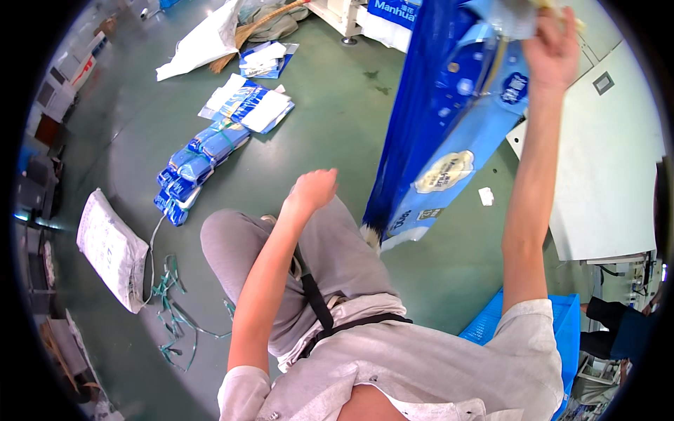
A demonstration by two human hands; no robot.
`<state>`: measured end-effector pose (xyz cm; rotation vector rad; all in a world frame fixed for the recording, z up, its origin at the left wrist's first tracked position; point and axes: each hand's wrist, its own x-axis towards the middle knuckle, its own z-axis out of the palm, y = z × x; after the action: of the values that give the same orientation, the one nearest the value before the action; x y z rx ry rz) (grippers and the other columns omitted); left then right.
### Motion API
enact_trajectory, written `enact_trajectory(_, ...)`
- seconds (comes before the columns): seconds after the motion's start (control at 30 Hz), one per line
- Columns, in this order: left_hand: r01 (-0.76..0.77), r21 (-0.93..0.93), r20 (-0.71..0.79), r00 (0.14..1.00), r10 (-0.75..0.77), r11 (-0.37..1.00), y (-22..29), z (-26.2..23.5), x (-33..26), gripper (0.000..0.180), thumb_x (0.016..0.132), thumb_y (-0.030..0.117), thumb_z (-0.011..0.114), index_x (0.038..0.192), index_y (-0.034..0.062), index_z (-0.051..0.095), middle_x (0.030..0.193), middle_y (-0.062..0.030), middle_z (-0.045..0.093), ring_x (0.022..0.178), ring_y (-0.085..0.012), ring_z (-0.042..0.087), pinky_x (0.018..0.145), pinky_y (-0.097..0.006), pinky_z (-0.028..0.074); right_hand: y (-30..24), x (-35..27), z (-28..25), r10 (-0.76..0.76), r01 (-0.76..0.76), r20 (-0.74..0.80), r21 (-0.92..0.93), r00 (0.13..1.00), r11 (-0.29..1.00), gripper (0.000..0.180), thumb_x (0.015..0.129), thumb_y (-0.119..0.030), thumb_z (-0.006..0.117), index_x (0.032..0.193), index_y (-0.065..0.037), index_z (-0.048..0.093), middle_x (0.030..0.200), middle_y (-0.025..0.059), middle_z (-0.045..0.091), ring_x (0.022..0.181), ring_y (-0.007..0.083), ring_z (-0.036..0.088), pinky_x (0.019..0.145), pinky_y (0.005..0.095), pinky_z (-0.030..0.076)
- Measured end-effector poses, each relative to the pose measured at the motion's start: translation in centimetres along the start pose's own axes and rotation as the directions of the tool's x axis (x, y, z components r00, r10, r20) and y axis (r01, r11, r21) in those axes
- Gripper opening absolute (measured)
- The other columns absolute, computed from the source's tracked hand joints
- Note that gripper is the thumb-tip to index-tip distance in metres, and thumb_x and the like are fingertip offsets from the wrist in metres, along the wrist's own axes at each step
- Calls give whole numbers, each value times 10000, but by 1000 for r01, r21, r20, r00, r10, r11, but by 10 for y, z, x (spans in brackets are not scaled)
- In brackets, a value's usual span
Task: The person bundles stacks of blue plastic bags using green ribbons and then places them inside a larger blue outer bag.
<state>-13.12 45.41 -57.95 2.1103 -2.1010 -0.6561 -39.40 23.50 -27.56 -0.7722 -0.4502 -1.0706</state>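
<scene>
High above the green floor [330, 119], the right hand [552, 43] is raised at arm's length, clenched on the top of a hanging blue plastic bag [449, 119]; the left hand [312, 189] hangs loosely curled and empty beside it.

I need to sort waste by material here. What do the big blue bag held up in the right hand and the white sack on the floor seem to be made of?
Blue bag: likely thin plastic film, glossy; it shines and hangs limp from the right hand. White sack: probably woven plastic, matte with a coarse look, though the weave is too small to confirm.
</scene>
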Motion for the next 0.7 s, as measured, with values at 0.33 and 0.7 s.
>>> enact_trajectory(0.33, 172, -8, -420, 893, -159, 985, -51, -84, -160, 207, 908, 209, 564, 1040, 76, 652, 956, -141, 681, 897, -337, 631, 795, -437, 495, 34, 21, -41, -32, 32, -3, 57, 999, 998, 324, 1012, -244, 473, 748, -56, 449, 571, 1, 328, 427, 80, 275, 363, 231, 218)
enact_trajectory(0.7, 302, -64, -309, 900, -307, 951, -39, -87, -170, 269, 893, 242, 562, 768, 40, 687, 820, -142, 660, 824, -334, 616, 736, -439, 482, -30, -71, -17, 21, -25, 21, 185, 1000, 982, 535, 1030, -340, 352, 1286, 130, 368, 782, 111, 515, 429, 105, 266, 407, 250, 298)
